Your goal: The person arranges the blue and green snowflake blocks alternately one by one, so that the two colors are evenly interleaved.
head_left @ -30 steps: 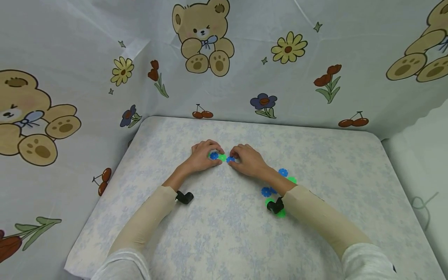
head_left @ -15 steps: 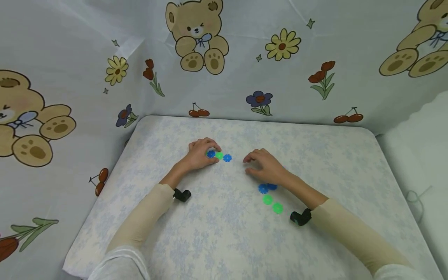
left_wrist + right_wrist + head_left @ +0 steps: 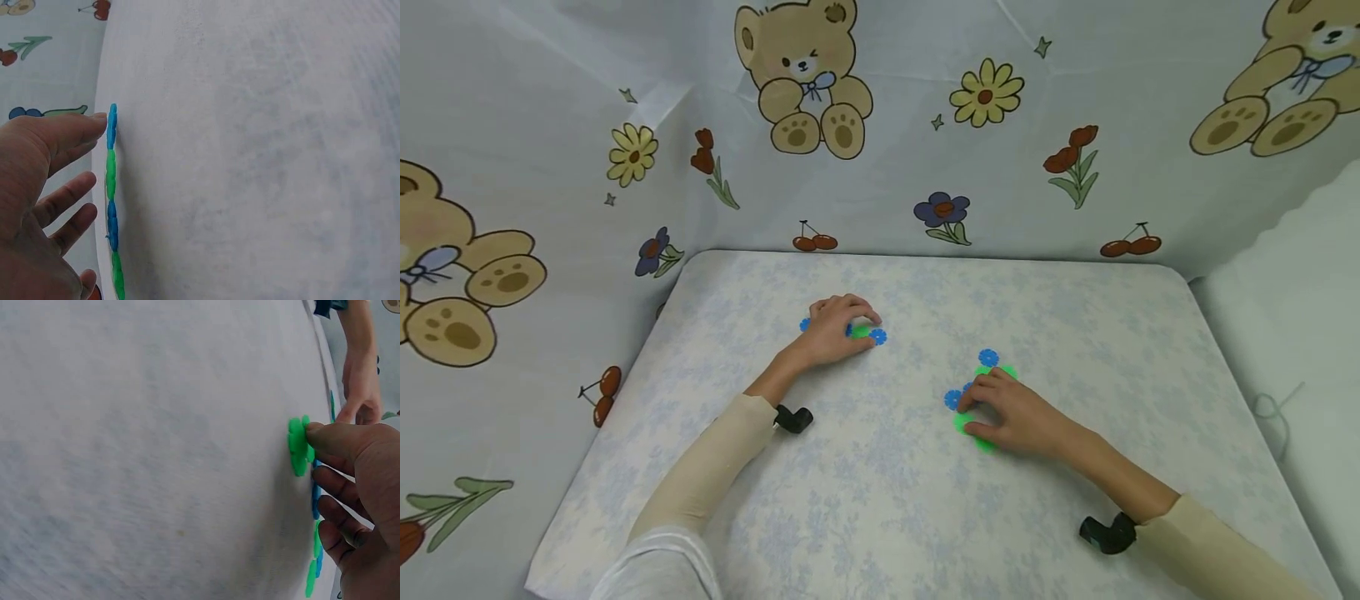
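Observation:
In the head view my left hand [image 3: 835, 329] curves thumb and index finger around the right end of a row of notched plastic discs, where a green disc [image 3: 861, 332] adjoins a blue disc [image 3: 878, 337]. The left wrist view shows the row edge-on, blue and green alternating, the end blue disc [image 3: 112, 128] right at the fingertips. My right hand [image 3: 1018, 417] is low over a loose group of discs, fingers bent and apart. Its thumb tip meets a green disc [image 3: 298, 447] in the right wrist view. The palm and fingers hide some of these discs.
Another blue disc [image 3: 988, 357] lies just behind the right hand, with a blue disc [image 3: 952, 400] to its left. The pale patterned table [image 3: 850, 500] ends at a cloth backdrop [image 3: 887, 125] printed with bears and flowers.
My right hand has left the blue disc at the row's end and moved right and nearer, over the loose discs. The left hand stays at the row, its fingers now by the end disc.

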`<action>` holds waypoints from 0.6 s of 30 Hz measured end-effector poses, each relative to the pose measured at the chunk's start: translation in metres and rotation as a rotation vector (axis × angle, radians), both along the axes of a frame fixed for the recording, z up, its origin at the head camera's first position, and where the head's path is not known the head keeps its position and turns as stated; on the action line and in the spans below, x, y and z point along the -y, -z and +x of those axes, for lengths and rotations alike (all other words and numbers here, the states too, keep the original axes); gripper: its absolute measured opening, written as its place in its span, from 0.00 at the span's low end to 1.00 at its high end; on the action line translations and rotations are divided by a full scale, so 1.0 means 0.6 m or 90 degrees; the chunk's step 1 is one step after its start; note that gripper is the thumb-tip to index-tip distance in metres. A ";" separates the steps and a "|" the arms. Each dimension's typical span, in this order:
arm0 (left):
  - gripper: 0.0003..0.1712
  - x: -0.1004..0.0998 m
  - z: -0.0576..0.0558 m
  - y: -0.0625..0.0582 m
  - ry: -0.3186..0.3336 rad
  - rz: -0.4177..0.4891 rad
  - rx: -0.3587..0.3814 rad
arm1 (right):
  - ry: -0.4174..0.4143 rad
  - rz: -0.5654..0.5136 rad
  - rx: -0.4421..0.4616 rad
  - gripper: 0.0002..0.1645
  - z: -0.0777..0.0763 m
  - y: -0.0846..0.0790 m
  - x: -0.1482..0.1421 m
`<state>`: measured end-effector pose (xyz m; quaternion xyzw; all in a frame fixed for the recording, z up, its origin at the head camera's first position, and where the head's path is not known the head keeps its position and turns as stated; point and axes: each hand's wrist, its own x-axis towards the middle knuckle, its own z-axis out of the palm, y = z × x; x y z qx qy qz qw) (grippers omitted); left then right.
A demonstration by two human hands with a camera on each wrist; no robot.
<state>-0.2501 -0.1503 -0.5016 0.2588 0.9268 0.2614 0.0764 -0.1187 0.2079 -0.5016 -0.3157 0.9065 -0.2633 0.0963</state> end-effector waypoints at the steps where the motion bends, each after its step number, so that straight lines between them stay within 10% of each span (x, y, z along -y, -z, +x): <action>1: 0.17 -0.003 0.000 0.000 -0.001 -0.002 -0.003 | -0.003 0.005 -0.008 0.11 0.004 0.002 -0.001; 18: 0.15 -0.009 -0.004 0.013 0.016 0.017 -0.004 | -0.002 0.020 -0.036 0.13 0.019 0.005 -0.003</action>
